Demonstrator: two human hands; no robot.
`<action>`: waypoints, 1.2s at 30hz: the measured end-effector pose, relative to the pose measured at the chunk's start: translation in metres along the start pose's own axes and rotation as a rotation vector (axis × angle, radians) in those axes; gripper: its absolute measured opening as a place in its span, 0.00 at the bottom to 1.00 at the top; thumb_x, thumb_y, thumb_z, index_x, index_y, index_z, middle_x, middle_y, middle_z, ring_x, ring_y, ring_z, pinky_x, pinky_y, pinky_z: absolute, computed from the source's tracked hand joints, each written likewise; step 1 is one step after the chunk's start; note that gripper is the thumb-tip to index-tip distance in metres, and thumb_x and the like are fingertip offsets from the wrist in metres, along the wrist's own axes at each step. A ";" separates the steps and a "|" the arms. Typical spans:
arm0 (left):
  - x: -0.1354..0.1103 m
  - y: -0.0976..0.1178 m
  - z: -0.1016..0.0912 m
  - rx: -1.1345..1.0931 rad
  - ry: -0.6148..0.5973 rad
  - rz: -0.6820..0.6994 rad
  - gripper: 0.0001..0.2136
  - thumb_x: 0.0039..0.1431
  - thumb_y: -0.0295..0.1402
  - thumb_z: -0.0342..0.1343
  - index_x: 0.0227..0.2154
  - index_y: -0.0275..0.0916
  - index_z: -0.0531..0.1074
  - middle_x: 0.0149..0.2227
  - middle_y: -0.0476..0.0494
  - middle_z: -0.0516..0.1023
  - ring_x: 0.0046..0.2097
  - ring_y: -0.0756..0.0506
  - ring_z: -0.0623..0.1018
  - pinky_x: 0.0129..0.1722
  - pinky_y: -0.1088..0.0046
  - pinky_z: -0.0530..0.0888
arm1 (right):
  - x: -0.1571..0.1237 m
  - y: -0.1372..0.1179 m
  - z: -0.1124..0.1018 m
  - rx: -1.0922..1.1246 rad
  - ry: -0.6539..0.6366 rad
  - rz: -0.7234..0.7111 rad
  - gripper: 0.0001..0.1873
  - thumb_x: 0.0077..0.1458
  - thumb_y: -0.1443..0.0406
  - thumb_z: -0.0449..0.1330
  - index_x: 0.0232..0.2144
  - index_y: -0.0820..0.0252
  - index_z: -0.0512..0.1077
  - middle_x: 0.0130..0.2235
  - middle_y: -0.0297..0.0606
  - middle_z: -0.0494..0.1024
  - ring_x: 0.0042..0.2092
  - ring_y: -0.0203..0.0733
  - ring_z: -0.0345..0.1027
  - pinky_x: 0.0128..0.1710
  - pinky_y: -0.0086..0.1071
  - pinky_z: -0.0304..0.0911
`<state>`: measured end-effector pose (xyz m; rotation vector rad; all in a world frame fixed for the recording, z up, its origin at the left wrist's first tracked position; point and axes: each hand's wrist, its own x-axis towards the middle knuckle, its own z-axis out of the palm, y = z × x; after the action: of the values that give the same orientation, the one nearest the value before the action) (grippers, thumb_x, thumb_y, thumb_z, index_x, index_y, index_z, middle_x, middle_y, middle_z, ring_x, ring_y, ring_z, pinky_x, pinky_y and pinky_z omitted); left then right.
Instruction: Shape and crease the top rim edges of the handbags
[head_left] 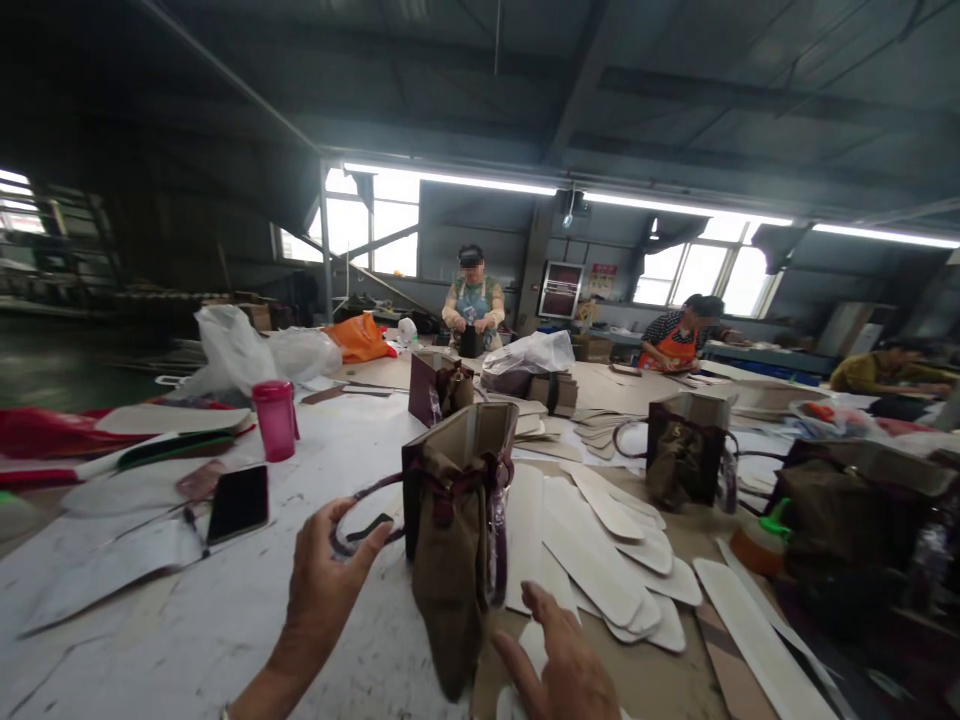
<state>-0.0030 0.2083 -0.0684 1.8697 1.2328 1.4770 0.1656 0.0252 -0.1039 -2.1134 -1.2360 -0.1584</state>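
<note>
In the middle of the head view a brown handbag (pixel 450 540) with dark maroon trim stands upright on the table, its top gaping and a soft brown flap hanging down its near side. My left hand (pixel 322 575) is at the bag's left, thumb and fingers apart beside the looped, plastic-wrapped handle (pixel 367 490); whether it touches the handle I cannot tell. My right hand (pixel 562 660) is low at the bag's right, fingers spread, with nothing in it. Pale flat panels (pixel 600 560) lie spread just beyond that hand.
More bags (pixel 686 450) stand at the right and behind. A pink cup (pixel 275 420) and a black phone (pixel 238 503) sit at the left. An orange bottle with a green top (pixel 761 545) is at the right. Co-workers (pixel 472 300) work across the table.
</note>
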 end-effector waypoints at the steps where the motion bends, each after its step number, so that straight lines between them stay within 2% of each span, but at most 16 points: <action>1: 0.011 -0.003 0.003 0.027 0.022 0.029 0.29 0.42 0.51 0.54 0.45 0.38 0.61 0.47 0.38 0.66 0.48 0.38 0.66 0.46 0.63 0.63 | 0.013 -0.010 0.000 0.000 -0.018 0.021 0.30 0.50 0.52 0.51 0.51 0.64 0.61 0.46 0.47 0.71 0.48 0.48 0.63 0.47 0.36 0.59; 2: 0.022 -0.004 0.007 0.060 -0.002 0.053 0.31 0.42 0.50 0.54 0.48 0.37 0.58 0.50 0.36 0.64 0.51 0.37 0.64 0.49 0.61 0.61 | 0.025 -0.019 0.000 -0.006 -0.046 0.063 0.33 0.49 0.53 0.52 0.53 0.67 0.58 0.49 0.49 0.68 0.51 0.49 0.60 0.50 0.37 0.57; 4: 0.041 -0.003 0.014 0.145 -0.131 0.085 0.31 0.43 0.46 0.55 0.50 0.38 0.58 0.52 0.36 0.64 0.53 0.37 0.62 0.52 0.57 0.56 | 0.045 -0.034 0.000 -0.001 -0.106 0.173 0.37 0.47 0.54 0.54 0.55 0.70 0.54 0.53 0.50 0.63 0.55 0.50 0.55 0.52 0.38 0.54; 6: 0.059 0.003 0.019 0.218 -0.292 0.119 0.28 0.42 0.44 0.56 0.48 0.40 0.61 0.49 0.38 0.68 0.52 0.37 0.64 0.53 0.54 0.53 | 0.058 -0.044 0.001 0.044 -0.161 0.279 0.40 0.46 0.53 0.54 0.57 0.71 0.50 0.55 0.50 0.61 0.55 0.52 0.54 0.52 0.40 0.53; 8: 0.073 0.010 0.021 0.190 -0.486 0.152 0.23 0.43 0.43 0.55 0.43 0.39 0.66 0.44 0.40 0.71 0.49 0.38 0.68 0.51 0.57 0.57 | 0.067 -0.049 0.006 0.094 -0.201 0.346 0.42 0.45 0.53 0.55 0.57 0.69 0.48 0.54 0.50 0.63 0.53 0.53 0.58 0.50 0.42 0.55; 10: 0.081 0.016 0.021 0.108 -0.667 0.148 0.17 0.45 0.41 0.53 0.37 0.38 0.69 0.37 0.42 0.72 0.42 0.40 0.72 0.45 0.62 0.64 | 0.073 -0.049 0.013 0.123 -0.219 0.362 0.39 0.46 0.55 0.54 0.57 0.66 0.49 0.50 0.49 0.68 0.50 0.53 0.62 0.47 0.42 0.57; 12: 0.082 0.022 0.021 0.046 -0.802 0.104 0.12 0.47 0.39 0.50 0.32 0.37 0.68 0.30 0.46 0.72 0.31 0.44 0.75 0.33 0.69 0.70 | 0.078 -0.045 0.021 0.137 -0.216 0.348 0.30 0.50 0.59 0.51 0.54 0.62 0.54 0.45 0.45 0.72 0.46 0.51 0.66 0.43 0.39 0.60; 14: 0.075 0.028 0.022 -0.006 -0.898 0.043 0.10 0.47 0.37 0.49 0.30 0.38 0.66 0.23 0.51 0.68 0.21 0.48 0.72 0.20 0.75 0.68 | 0.083 -0.039 0.028 0.160 -0.207 0.329 0.21 0.54 0.61 0.47 0.50 0.58 0.60 0.42 0.42 0.74 0.44 0.47 0.68 0.40 0.34 0.61; 16: 0.063 0.033 0.022 -0.087 -0.966 -0.037 0.08 0.47 0.37 0.49 0.28 0.38 0.63 0.20 0.55 0.63 0.15 0.51 0.67 0.13 0.78 0.64 | 0.089 -0.031 0.031 0.181 -0.194 0.315 0.17 0.56 0.62 0.43 0.47 0.57 0.62 0.41 0.39 0.75 0.44 0.43 0.68 0.38 0.30 0.61; 19: 0.043 0.042 0.020 -0.178 -0.967 -0.136 0.09 0.47 0.38 0.50 0.27 0.39 0.60 0.18 0.57 0.60 0.14 0.53 0.63 0.11 0.80 0.60 | 0.102 -0.020 0.030 0.181 -0.190 0.308 0.15 0.58 0.61 0.43 0.42 0.57 0.65 0.39 0.37 0.75 0.41 0.39 0.69 0.36 0.26 0.60; 24: 0.008 0.056 0.028 -0.272 -0.814 -0.095 0.09 0.46 0.36 0.53 0.25 0.37 0.61 0.18 0.56 0.58 0.21 0.53 0.63 0.19 0.79 0.59 | 0.127 -0.006 0.018 0.081 -0.225 0.332 0.13 0.58 0.60 0.47 0.33 0.62 0.67 0.30 0.36 0.74 0.32 0.36 0.67 0.33 0.30 0.60; 26: -0.008 0.060 0.037 -0.357 -0.753 -0.150 0.12 0.46 0.39 0.53 0.28 0.36 0.61 0.17 0.58 0.56 0.20 0.53 0.63 0.19 0.78 0.59 | 0.136 -0.004 0.013 0.026 -0.236 0.360 0.15 0.58 0.58 0.47 0.33 0.63 0.67 0.30 0.35 0.72 0.32 0.36 0.66 0.34 0.33 0.61; 28: -0.023 0.063 0.047 -0.499 -0.710 -0.263 0.16 0.46 0.43 0.52 0.31 0.37 0.60 0.16 0.59 0.56 0.17 0.52 0.64 0.17 0.78 0.59 | 0.142 -0.003 0.007 -0.031 -0.243 0.398 0.17 0.57 0.55 0.47 0.34 0.63 0.67 0.32 0.36 0.71 0.33 0.37 0.66 0.35 0.36 0.61; 31: -0.039 0.068 0.059 -0.693 -0.634 -0.381 0.22 0.44 0.47 0.54 0.36 0.37 0.57 0.15 0.60 0.58 0.15 0.50 0.68 0.17 0.77 0.62 | 0.144 -0.004 -0.001 -0.091 -0.252 0.449 0.19 0.56 0.54 0.49 0.37 0.63 0.67 0.35 0.38 0.71 0.36 0.39 0.66 0.38 0.39 0.62; 33: -0.043 0.070 0.062 -0.718 -0.584 -0.385 0.24 0.42 0.46 0.57 0.38 0.37 0.56 0.13 0.59 0.62 0.16 0.49 0.69 0.18 0.77 0.63 | 0.142 -0.005 -0.005 -0.107 -0.257 0.465 0.18 0.55 0.54 0.50 0.39 0.63 0.66 0.37 0.38 0.71 0.38 0.40 0.66 0.38 0.40 0.62; 36: -0.040 0.072 0.060 -0.674 -0.581 -0.387 0.25 0.41 0.46 0.58 0.39 0.38 0.57 0.12 0.57 0.65 0.16 0.50 0.67 0.19 0.79 0.61 | 0.136 -0.004 -0.008 -0.114 -0.267 0.468 0.16 0.55 0.57 0.52 0.40 0.63 0.66 0.39 0.39 0.71 0.39 0.40 0.66 0.39 0.40 0.63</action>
<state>0.0785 0.1489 -0.0520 1.3496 0.6487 0.8814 0.2378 0.1206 -0.0385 -2.5215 -0.8532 0.2740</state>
